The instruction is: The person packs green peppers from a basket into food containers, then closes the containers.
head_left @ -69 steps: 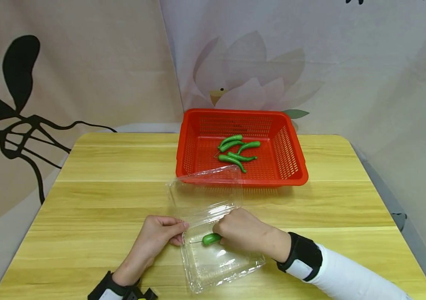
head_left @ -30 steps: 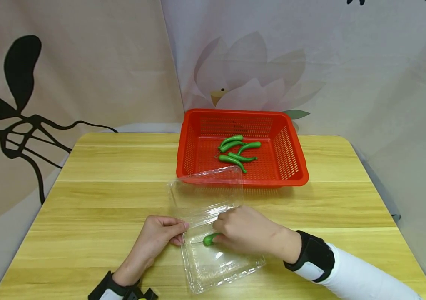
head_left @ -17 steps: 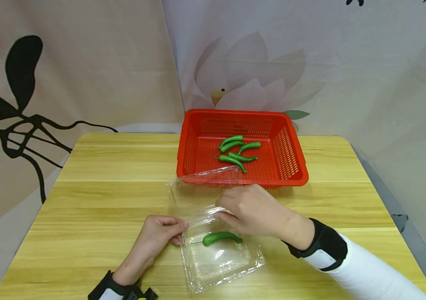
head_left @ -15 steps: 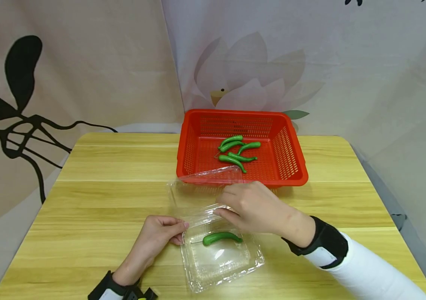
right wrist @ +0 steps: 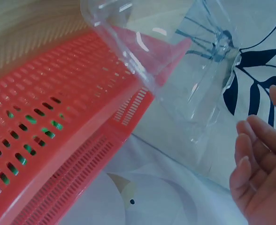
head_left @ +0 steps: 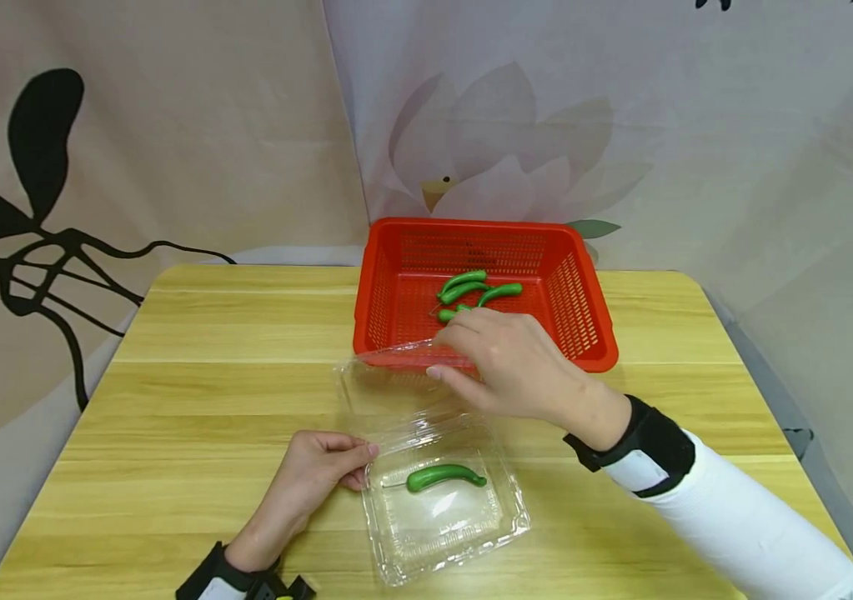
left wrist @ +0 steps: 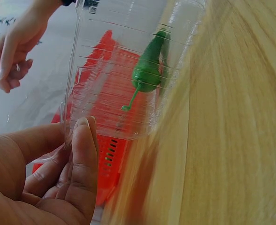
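Note:
A clear plastic clamshell box [head_left: 464,537] lies unfolded on the table, its lid [head_left: 381,392] leaning toward the red basket. One green chili pepper [head_left: 444,477] rests in the box's base, its thin stem pointing left. My left hand [head_left: 324,467] pinches the box's left edge near the hinge; the left wrist view shows thumb and fingers [left wrist: 81,164] on the rim. Over the lid and the basket's front rim hovers my right hand [head_left: 519,367], fingers loosely bent and holding nothing, as the right wrist view [right wrist: 264,164] confirms. It hides part of the peppers behind it.
A red perforated basket [head_left: 471,227] stands at the back of the wooden table [head_left: 246,350] with several green chili peppers [head_left: 464,289] inside. The lid overlaps its front wall. Behind the table hangs a printed cloth [head_left: 246,125].
My right hand let go of the pepper in the box, rose, and moved away from me toward the basket. The pepper stays in the base. My left hand has kept its hold.

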A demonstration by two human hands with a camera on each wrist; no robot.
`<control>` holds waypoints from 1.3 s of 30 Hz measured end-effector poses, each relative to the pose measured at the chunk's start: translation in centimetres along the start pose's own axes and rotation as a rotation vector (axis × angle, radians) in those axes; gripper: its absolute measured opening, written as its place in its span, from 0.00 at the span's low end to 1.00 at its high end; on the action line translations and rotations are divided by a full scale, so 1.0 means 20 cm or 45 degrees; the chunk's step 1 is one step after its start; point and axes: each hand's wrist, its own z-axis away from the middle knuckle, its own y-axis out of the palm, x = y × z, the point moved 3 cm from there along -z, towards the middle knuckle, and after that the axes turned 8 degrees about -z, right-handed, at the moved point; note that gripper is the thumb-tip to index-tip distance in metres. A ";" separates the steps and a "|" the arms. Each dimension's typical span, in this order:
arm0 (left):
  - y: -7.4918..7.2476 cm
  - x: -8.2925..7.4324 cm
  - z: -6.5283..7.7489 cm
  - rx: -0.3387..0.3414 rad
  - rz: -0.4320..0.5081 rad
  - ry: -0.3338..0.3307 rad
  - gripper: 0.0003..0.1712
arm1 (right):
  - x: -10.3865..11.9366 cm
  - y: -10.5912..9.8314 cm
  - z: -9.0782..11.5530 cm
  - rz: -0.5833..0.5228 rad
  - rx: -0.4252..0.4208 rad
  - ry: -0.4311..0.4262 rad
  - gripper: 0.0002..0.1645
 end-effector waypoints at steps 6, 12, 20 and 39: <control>0.00 0.00 0.00 -0.004 -0.007 0.001 0.13 | -0.08 -0.01 -0.04 0.048 0.004 0.113 0.21; -0.01 0.00 0.00 -0.009 -0.009 -0.002 0.13 | -0.17 -0.02 -0.07 0.015 -0.015 0.221 0.19; -0.01 0.00 0.01 -0.005 -0.011 -0.009 0.13 | -0.29 -0.03 -0.12 -0.039 0.069 0.492 0.22; 0.00 -0.01 0.01 -0.003 -0.016 -0.008 0.13 | -0.57 0.04 -0.19 -0.106 0.361 0.860 0.34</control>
